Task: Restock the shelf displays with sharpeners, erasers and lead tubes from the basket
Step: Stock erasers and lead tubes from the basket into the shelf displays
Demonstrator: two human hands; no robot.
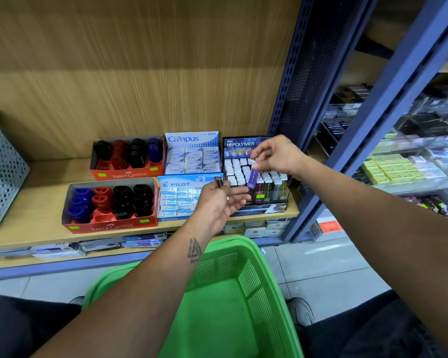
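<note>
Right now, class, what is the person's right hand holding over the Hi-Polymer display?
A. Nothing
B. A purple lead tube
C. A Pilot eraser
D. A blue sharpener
B: the right hand pinches a purple lead tube by its top, hanging just above the rows of tubes in the Hi-Polymer display.

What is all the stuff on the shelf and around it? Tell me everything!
Faber-Castell sharpener boxes: two, orange, with blue, red and black sharpeners, left on the shelf.
Campus eraser box: one, blue and white, back middle.
Pilot eraser box: one, blue and white, front middle.
Hi-Polymer lead display: one, dark, right end of the shelf.
Purple lead tube: one, over the display.
Dark lead tube: one, in front of the display.
Green basket: one, on the floor below.
Grey perforated bin: one, far left.
Right hand: pinches the purple tube.
Left hand: holds the dark tube in its fingers.
</note>
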